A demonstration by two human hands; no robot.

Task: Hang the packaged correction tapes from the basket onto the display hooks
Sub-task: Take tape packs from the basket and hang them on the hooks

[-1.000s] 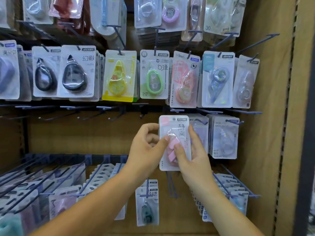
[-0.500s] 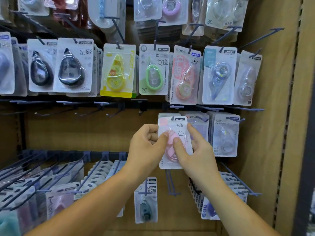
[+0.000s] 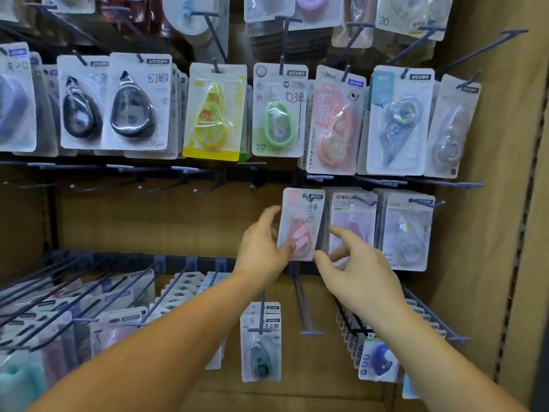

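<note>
The pink pack (image 3: 300,224) hung on its hook (image 3: 309,198), between the two hands, so this hanging step looked nearly done. The left hand (image 3: 261,248) pinched its left edge, thumb on the front; the right hand (image 3: 356,269) hovered just right, fingers (image 3: 341,236) spread, holding nothing. Next called for releasing and reaching to the basket, unseen here

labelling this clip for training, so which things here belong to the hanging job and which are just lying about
Belongs to the job:
pink correction tape pack, on its hook
left hand, pinching the pack's lower left edge
right hand, fingers loose, beside the pack

Just lying about:
green pack
yellow pack
dark pack
bare hook below
</note>
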